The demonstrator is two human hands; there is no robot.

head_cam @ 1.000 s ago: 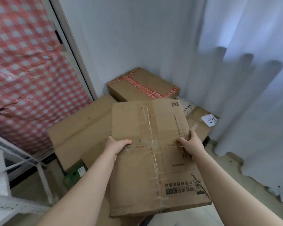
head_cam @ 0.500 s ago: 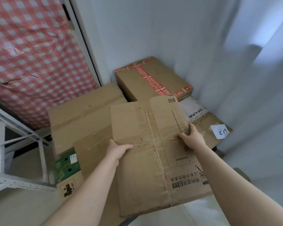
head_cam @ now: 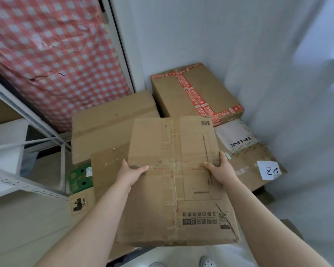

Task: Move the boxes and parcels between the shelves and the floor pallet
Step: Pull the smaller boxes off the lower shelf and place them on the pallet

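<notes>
Cardboard box [head_cam: 174, 180] gripped at its two side edges by left hand [head_cam: 130, 173] and right hand [head_cam: 221, 170], fingers [head_cam: 210, 165] curled round the board and pinching it, those underneath out of sight. Held flat and low, just in front of the red-taped box [head_cam: 197, 93], above a worn brown carton [head_cam: 108, 164] in the pile. Compared with a second ago: same grip, load carried closer to the red-taped box, and a green box [head_cam: 80, 176] front-left of it newly showing. TP-LINK parcel [head_cam: 237, 135] front-right of the red-taped box, beside the load. Probably a set-down onto the floor stack coming soon; no release yet.
</notes>
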